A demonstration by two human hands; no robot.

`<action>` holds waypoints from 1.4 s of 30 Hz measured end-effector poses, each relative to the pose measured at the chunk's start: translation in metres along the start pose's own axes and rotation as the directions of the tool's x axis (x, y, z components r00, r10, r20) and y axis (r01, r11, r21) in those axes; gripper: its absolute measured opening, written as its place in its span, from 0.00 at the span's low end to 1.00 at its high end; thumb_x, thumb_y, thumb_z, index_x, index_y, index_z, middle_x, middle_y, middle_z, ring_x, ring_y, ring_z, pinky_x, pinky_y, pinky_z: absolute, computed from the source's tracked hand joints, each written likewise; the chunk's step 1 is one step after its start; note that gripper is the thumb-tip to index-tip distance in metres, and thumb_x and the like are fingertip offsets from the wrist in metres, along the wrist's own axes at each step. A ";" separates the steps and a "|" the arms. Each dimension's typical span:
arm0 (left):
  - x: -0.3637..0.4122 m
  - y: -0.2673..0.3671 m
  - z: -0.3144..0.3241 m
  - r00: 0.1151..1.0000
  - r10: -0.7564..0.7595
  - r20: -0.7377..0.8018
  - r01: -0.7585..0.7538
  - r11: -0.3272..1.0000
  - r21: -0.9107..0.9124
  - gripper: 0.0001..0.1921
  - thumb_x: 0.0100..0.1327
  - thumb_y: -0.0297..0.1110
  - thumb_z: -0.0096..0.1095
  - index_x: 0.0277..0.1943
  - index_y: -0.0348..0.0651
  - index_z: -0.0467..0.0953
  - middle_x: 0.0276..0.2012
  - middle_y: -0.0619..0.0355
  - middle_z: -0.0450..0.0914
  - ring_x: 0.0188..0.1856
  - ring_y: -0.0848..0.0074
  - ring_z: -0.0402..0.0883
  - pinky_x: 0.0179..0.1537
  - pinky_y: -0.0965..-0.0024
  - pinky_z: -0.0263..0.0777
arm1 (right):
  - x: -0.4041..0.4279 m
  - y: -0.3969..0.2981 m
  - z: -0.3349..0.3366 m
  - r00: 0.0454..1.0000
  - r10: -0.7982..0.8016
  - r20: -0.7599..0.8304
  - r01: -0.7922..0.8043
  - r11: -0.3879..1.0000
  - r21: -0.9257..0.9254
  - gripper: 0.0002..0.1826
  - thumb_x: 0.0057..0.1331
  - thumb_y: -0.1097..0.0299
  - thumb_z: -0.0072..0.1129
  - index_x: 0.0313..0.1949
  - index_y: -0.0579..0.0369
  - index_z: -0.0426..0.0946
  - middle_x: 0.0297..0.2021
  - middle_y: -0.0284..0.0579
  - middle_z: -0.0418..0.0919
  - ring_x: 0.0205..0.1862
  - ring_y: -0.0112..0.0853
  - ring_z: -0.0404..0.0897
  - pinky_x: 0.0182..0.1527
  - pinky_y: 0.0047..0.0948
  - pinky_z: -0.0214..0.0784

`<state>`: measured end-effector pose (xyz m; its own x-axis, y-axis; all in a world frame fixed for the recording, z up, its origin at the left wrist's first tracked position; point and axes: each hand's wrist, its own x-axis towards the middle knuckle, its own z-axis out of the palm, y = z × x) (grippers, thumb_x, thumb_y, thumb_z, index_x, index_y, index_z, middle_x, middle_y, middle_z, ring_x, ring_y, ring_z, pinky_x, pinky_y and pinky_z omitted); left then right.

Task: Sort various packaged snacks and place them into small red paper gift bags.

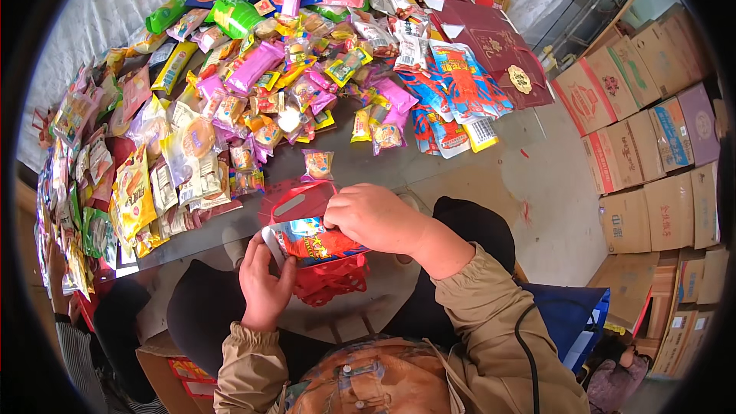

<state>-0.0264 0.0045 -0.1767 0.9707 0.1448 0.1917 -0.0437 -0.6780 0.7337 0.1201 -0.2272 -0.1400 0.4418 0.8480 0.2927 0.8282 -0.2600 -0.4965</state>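
Note:
Between my hands is a red gift carrier (333, 279) with a cut-out pattern on its near side and a handle slot in its raised far flap (299, 198). A blue and red snack packet (316, 244) with a crayfish picture lies in its top. My left hand (264, 284) grips the left end of the carrier, thumb beside the white edge. My right hand (365, 215) has its curled fingers on the packet's upper right edge; the fingertips are partly hidden. Just beyond the flap sits a small wrapped cake (317, 165).
A heap of wrapped snacks (247, 86) covers much of the dark table (276, 167). Crayfish packets (463, 83) lie by a maroon box (489, 40). Stacked cartons (627, 132) stand right, a blue bag (566, 310) near my right elbow. Another person's striped sleeve (80, 356) shows left.

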 end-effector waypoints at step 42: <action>0.003 -0.005 0.002 0.992 -0.072 -0.107 0.066 0.996 -0.057 0.11 0.53 0.17 0.70 0.37 0.35 0.75 0.64 0.45 0.74 0.40 0.72 0.77 0.37 0.70 0.72 | -0.016 -0.010 -0.006 0.975 0.102 0.200 -0.090 0.994 -0.069 0.04 0.63 0.68 0.64 0.31 0.49 0.86 0.33 0.38 0.82 0.41 0.39 0.83 0.42 0.40 0.78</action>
<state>-0.0231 0.0068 -0.1812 0.9404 0.2696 0.2074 0.0070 -0.6251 0.7805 0.1065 -0.2406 -0.1346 0.4461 0.8921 0.0714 0.8068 -0.3663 -0.4637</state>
